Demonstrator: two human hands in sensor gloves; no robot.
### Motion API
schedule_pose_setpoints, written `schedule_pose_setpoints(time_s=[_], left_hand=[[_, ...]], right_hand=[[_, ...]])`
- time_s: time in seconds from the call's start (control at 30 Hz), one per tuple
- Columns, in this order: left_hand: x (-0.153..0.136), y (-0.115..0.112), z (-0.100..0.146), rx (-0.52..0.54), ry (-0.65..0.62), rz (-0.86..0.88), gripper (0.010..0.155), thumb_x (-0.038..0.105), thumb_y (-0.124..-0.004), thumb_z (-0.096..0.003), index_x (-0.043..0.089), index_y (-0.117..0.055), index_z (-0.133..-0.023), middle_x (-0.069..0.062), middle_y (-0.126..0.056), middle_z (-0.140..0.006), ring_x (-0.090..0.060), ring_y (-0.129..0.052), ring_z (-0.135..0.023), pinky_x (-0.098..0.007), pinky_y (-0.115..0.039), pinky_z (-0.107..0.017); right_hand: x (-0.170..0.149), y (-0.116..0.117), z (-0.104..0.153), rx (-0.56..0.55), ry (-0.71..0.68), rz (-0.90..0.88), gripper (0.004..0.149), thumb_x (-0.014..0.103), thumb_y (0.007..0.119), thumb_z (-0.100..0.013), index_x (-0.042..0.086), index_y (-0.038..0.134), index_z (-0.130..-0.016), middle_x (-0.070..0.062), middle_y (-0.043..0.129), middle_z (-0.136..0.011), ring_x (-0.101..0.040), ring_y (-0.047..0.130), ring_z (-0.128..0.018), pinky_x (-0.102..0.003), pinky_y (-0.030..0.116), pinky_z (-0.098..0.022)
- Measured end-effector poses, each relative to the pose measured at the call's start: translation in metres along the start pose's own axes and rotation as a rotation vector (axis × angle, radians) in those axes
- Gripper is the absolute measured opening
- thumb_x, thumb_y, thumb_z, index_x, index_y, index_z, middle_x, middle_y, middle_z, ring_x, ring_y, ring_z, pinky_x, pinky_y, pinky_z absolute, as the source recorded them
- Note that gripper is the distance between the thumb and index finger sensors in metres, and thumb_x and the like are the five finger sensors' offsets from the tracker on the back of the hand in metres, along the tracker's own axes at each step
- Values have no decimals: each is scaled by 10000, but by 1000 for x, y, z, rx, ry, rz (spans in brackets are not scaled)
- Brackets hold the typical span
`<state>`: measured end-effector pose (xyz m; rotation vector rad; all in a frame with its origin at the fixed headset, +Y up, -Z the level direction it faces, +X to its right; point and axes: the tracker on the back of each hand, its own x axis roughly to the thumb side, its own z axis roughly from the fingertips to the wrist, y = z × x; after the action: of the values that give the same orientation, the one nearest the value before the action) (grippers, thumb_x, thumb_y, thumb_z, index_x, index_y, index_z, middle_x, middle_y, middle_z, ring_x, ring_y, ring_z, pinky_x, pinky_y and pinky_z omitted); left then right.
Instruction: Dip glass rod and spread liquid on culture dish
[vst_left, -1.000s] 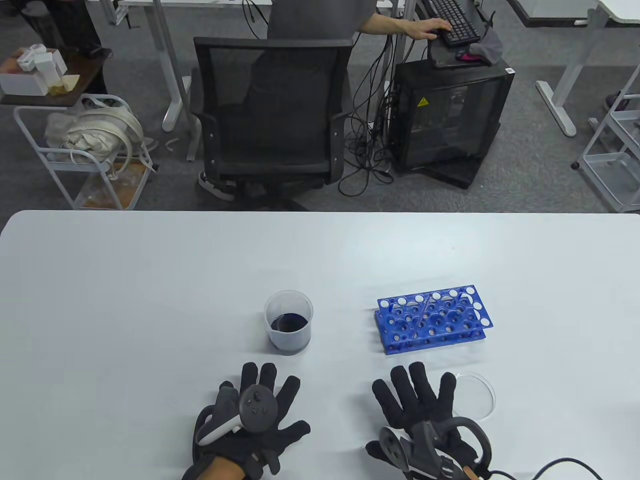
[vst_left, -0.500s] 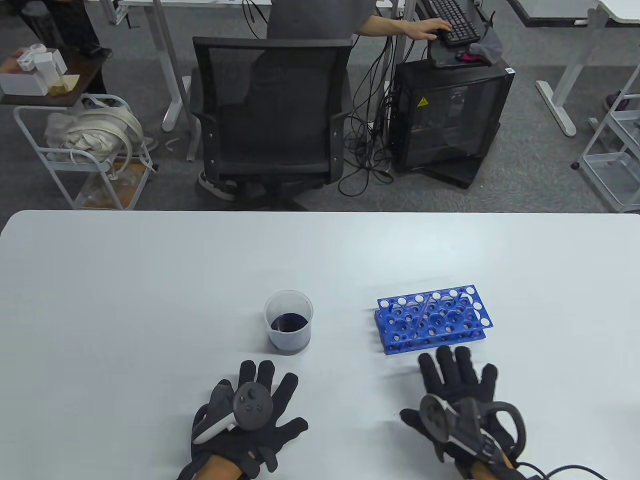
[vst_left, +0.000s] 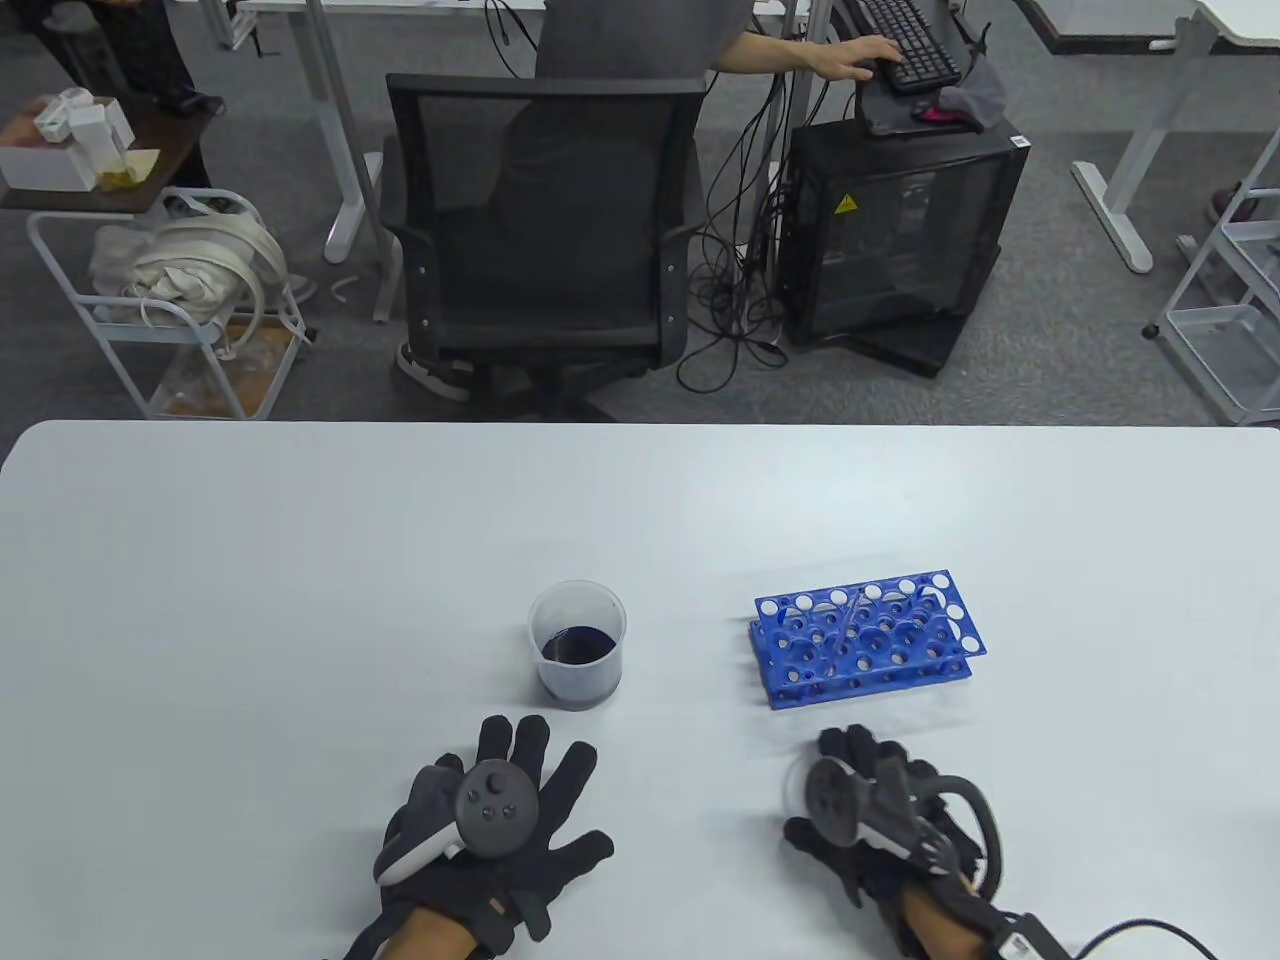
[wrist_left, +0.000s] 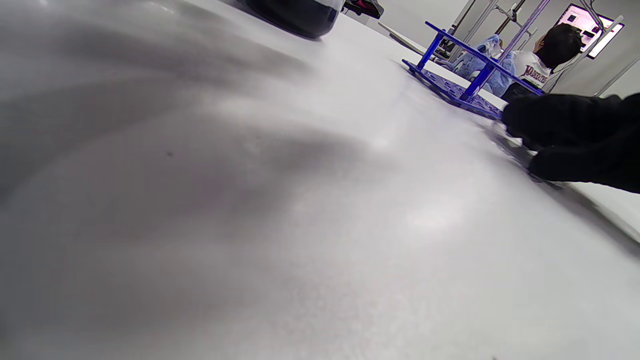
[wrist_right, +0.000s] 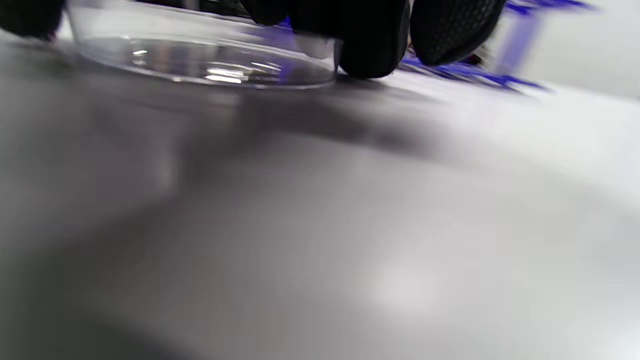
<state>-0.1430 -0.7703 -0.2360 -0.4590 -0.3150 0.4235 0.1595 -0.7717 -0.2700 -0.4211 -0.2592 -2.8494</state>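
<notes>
Right hand (vst_left: 880, 820): fingers curled down over the clear culture dish (wrist_right: 200, 60); the right wrist view shows gloved fingertips (wrist_right: 372, 45) touching the dish's rim on the table (vst_left: 300, 600). Whether they clamp the rim or only rest on it cannot be told. Left hand (vst_left: 495, 835): flat on the table, fingers spread, holding nothing.

The dish lies at 6 o'clock from the blue tube rack (vst_left: 865, 640), almost wholly hidden under the right hand in the table view; only a faint edge shows.

The glass rod (vst_left: 850, 612) lies on the rack, its long axis running roughly from 1 o'clock to 7 o'clock; it is transparent and hard to trace, and its ends are not clear.

The beaker (vst_left: 577, 645) of dark liquid stands upright at 9 o'clock from the rack, and at 12 o'clock from the left hand, apart from it.

No legible writing on the task items. The left wrist view catches only the beaker's base at its top edge.
</notes>
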Motion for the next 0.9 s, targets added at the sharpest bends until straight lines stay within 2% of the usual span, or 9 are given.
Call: schedule_pose_setpoints(time_s=[0.07,0.13,0.27,0.37,0.5,0.6,0.73,0.83,0.9], left_hand=[[-2,0,0,0,4,7,880,816,-480,-489,465,-64,-1180,-50,176,-1206,-311,270,-980,-699,93,-590],[-3,0,-1,-2,8,11,879,815,-480,-489,463,-65,-1180,-50,176,-1206,-311,270,-979,-698,94,-590],[-4,0,0,-2,12,12,878,816,-480,-489,463,-68,-1180,-51,174,-1206,-312,268,-980,-699,93,-589],[-4,0,-1,-3,6,9,879,815,-480,-490,462,-67,-1180,-51,174,-1206,-311,269,-980,-698,94,-590],[-3,1,-2,-7,3,-5,879,815,-479,-491,462,-65,-1181,-51,182,-1204,-312,270,-979,-700,88,-593],[-4,1,-2,-8,3,7,877,815,-480,-491,463,-69,-1182,-54,174,-1206,-316,262,-983,-701,88,-591],[-6,4,-1,8,2,-1,878,816,-480,-491,460,-73,-1183,-55,168,-1208,-317,259,-984,-702,84,-593],[-7,6,1,21,0,3,878,816,-480,-492,458,-77,-1185,-57,167,-1209,-318,259,-983,-704,81,-593],[-9,7,1,29,0,10,877,816,-480,-492,460,-76,-1185,-58,166,-1209,-317,259,-984,-705,80,-593]], right_hand=[[45,-9,-2,-20,-85,44,952,746,598,-332,176,313,-1040,-103,440,-1130,-374,610,-988,-640,567,-711],[70,-13,-2,-27,-148,57,950,746,591,-336,181,300,-1042,-97,423,-1137,-369,598,-1002,-636,566,-719],[82,-17,-3,-24,-145,65,958,759,573,-328,192,286,-1045,-87,406,-1144,-362,582,-1020,-637,563,-722],[64,-36,0,-111,-131,-5,960,768,575,-323,200,292,-1044,-76,413,-1145,-354,596,-1020,-642,571,-715],[-3,-108,8,-470,26,-259,953,758,623,-329,210,312,-1044,-65,439,-1143,-347,620,-1009,-628,588,-707],[-56,-131,5,-628,192,-426,1003,785,655,-322,193,299,-1050,-69,447,-1136,-356,607,-1003,-621,584,-700],[-98,-109,-21,-531,400,-494,1022,778,717,-322,151,349,-1040,-88,544,-1084,-342,700,-915,-595,624,-660],[-104,-81,-43,-409,446,-542,984,729,788,-311,133,439,-1012,-91,650,-1011,-317,781,-823,-568,671,-612],[-101,-66,-53,-384,474,-546,933,681,827,-320,128,488,-991,-90,694,-971,-313,795,-793,-563,671,-602]])
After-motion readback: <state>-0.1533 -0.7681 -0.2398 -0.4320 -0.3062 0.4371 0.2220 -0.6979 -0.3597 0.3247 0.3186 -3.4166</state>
